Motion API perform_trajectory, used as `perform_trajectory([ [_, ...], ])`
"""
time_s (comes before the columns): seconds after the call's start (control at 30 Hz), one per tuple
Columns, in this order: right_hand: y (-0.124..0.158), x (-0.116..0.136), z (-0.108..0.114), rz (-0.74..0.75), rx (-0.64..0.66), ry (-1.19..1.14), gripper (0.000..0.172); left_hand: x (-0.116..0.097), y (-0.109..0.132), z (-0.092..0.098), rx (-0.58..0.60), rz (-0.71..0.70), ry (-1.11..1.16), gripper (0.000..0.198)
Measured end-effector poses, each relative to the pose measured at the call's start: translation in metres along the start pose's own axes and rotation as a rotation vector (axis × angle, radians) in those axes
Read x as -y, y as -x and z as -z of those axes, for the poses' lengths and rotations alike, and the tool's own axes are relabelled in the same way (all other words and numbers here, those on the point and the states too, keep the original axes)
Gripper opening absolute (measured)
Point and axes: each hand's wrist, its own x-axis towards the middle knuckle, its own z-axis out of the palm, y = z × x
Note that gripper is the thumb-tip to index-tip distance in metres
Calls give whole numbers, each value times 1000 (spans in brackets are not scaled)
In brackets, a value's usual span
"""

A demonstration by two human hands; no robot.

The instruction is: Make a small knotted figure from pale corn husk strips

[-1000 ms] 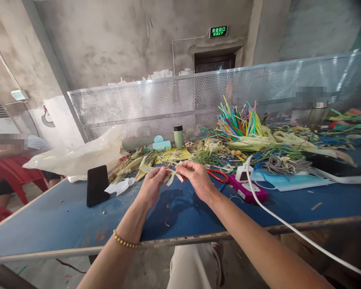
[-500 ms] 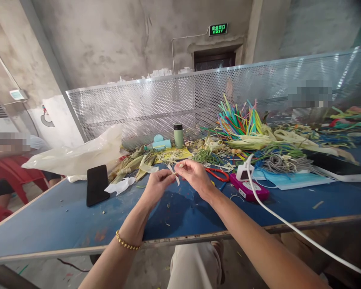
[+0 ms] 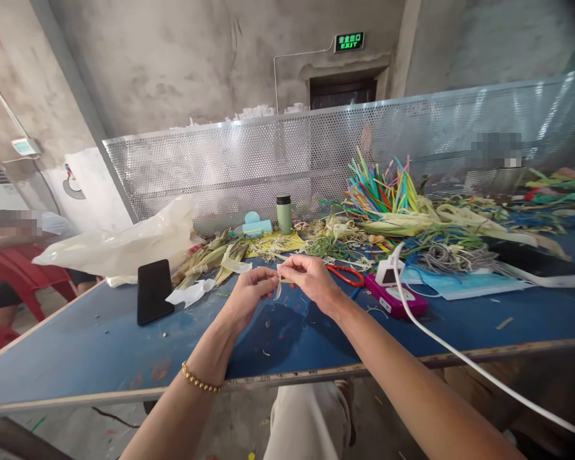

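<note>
Over the blue table (image 3: 191, 358), my left hand (image 3: 252, 294) and my right hand (image 3: 309, 278) meet at the fingertips. Both pinch a small pale strip (image 3: 278, 291), whose lower end hangs between them. Its upper part is mostly hidden by the fingers. A gold bead bracelet (image 3: 199, 378) circles my left wrist. Left of my left hand lie white scraps (image 3: 190, 293) and dry husks (image 3: 215, 262). Just beyond my right hand are red-handled scissors (image 3: 349, 277).
A black phone (image 3: 154, 292) and plastic bag (image 3: 124, 252) lie left. A green bottle (image 3: 284, 214) stands behind. Right are a magenta box (image 3: 397, 297), white cable (image 3: 460, 358), blue mask (image 3: 469, 284) and colourful stems (image 3: 383, 191). A person (image 3: 57, 223) sits far left.
The fingertips have shifted slightly on the pale strip; less of it shows above them, and my right fingers now pinch near its top.
</note>
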Motion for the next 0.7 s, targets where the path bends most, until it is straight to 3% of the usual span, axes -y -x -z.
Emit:
perform_trajectory([
  [0.23,0,-3,-1,77,-4,86,22,2,-1,-3,-30,26,144,28],
  [0.47,1,-7,-4,183,-33,187,18,2,-1,-2,26,127,232,26],
  [0.7,5,-9,-8,108,-55,47,18,-6,1,-6,57,163,253,25],
])
